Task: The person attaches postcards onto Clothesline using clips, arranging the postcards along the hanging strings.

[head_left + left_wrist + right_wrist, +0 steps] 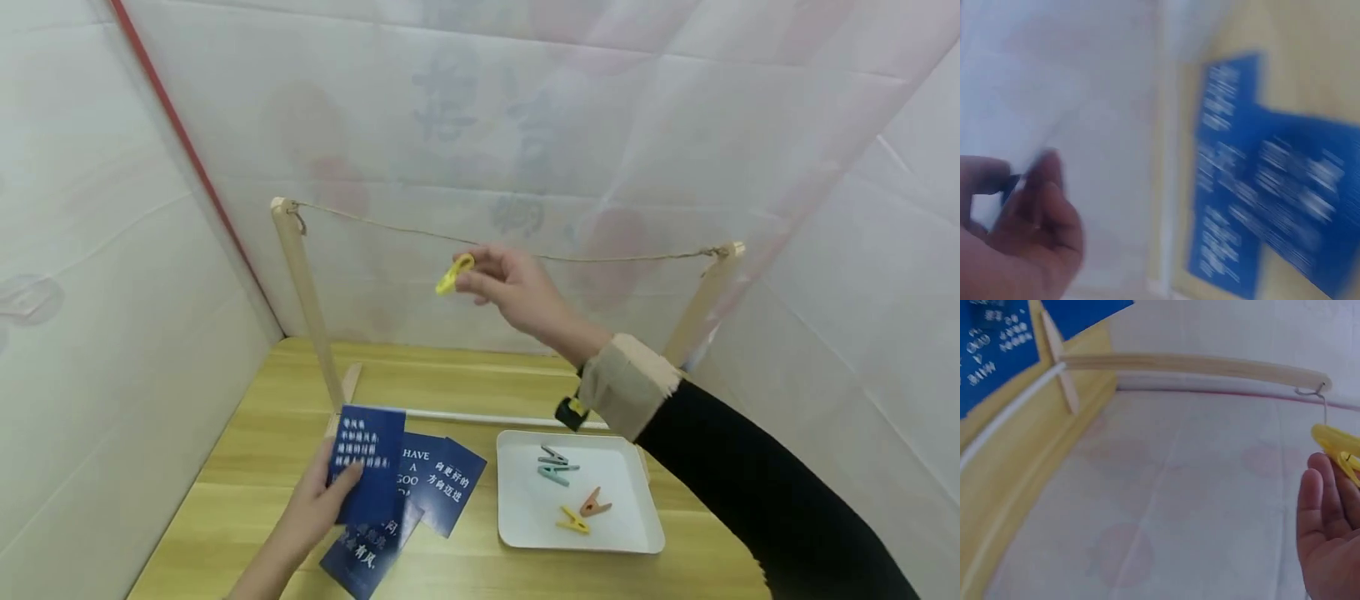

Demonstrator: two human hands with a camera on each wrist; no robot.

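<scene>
We see the right hand [517, 292] raised just below the thin twine line [600, 256], its grip closed in a pinch on a small yellow plastic clothespin [454, 273] whose free end points left, close under the line; whether it touches the twine we cannot tell. The twine sags between two pale wooden posts [303, 292] standing toward the bench's far edge. Lower down, near the front left of the yellow wooden bench [247, 467], the left hand [318, 504] has its grip closed on a dark blue printed card [367, 454], thumb across the face, holding it upright. Beneath and beside it more blue cards [442, 483] lie overlapping on the bench. Just to their right sits a white rectangular tray [645, 533] holding four loose pegs [572, 493]: grey, teal, orange and yellow.
</scene>
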